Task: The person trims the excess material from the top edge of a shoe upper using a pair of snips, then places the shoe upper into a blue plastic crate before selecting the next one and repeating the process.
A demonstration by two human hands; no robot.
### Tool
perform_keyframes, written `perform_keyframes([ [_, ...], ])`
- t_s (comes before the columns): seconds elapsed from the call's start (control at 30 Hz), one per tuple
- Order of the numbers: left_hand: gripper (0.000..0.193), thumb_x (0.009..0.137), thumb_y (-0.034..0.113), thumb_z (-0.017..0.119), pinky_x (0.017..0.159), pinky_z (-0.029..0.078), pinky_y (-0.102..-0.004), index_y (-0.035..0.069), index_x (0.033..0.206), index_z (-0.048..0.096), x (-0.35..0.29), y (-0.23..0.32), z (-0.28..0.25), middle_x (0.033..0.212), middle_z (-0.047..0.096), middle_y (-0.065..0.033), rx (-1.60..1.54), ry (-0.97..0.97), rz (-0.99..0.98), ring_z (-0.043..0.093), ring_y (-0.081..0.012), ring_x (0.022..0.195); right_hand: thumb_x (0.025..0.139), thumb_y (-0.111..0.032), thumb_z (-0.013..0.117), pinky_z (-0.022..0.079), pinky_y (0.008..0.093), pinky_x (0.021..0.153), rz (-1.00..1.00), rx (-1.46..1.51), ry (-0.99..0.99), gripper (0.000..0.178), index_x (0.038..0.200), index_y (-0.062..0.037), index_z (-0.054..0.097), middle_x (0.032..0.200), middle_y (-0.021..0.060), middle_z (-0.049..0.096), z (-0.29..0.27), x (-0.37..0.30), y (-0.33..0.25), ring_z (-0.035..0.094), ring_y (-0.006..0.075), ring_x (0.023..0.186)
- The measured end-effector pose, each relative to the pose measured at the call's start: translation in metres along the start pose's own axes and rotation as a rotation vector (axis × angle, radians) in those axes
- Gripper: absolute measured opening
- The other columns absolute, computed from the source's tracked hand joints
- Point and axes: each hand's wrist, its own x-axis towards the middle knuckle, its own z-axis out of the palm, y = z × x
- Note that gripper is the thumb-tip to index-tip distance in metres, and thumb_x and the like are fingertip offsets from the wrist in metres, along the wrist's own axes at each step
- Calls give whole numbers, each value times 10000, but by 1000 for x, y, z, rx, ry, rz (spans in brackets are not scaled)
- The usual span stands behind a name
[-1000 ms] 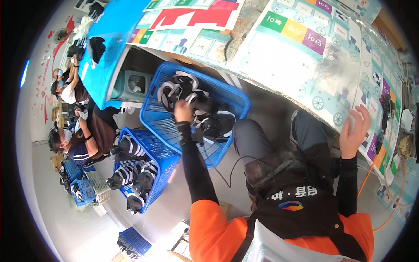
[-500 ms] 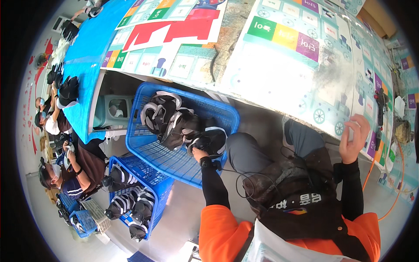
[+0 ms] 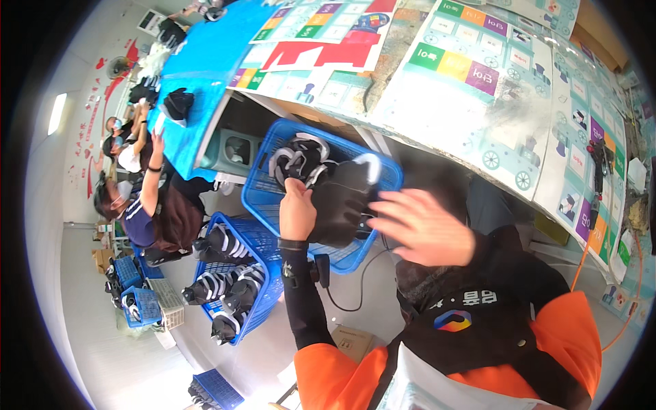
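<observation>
Left hand [image 3: 298,208] grasping black shoe [image 3: 342,201], right hand [image 3: 424,225] blurred

Bright even light, fisheye-bent edges, right hand [image 3: 422,227] motion-blurred.

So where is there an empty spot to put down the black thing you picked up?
The left hand holds the black fabric piece over the upper blue plastic basket. Its top end is crowded with black-and-white pieces; its lower part looks barer. The lower blue basket is full. Bare grey floor lies between the baskets and the orange sleeve. The right hand hovers empty.
</observation>
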Motion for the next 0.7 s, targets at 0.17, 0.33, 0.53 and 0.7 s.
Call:
perform_keyframes([
  [0.17, 313, 969, 66, 709, 756, 554, -397, 4, 1217, 528, -29, 76, -69, 963, 729, -169, -225, -179, -52, 735, -283, 847, 831, -66, 648, 487, 474, 1090, -115, -44, 130, 711, 1522, -88, 486, 1561, 173, 483, 68, 35, -8, 521, 384, 1387],
  [0.33, 719, 903, 98, 775, 1112, 439, -384, -19, 1520, 426, -93, 92, -72, 1452, 586, -184, -435, -16, 106, 600, -296, 1309, 856, -37, 667, 580, 468, 839, 324, 288, 321, 667, 1498, -88, 492, 1308, 221, 654, 66, -13, -4, 689, 427, 1052],
  [0.53, 495, 928, 74, 736, 1070, 493, -368, -9, 1399, 612, -170, 96, 28, 1373, 661, -208, -538, 25, -86, 650, -316, 1271, 1010, -186, 635, 555, 500, 849, 503, 413, 230, 399, 1380, -62, 549, 1051, 259, 716, 96, -64, 19, 683, 462, 998],
  [0.7, 301, 976, 64, 677, 1032, 504, -338, -10, 1265, 717, -179, 87, 75, 1273, 727, -169, -551, 90, -106, 695, -268, 1186, 974, -184, 716, 571, 399, 889, 262, 388, 314, 326, 1263, -42, 666, 1100, 168, 738, 74, -69, 24, 708, 364, 1029],
])
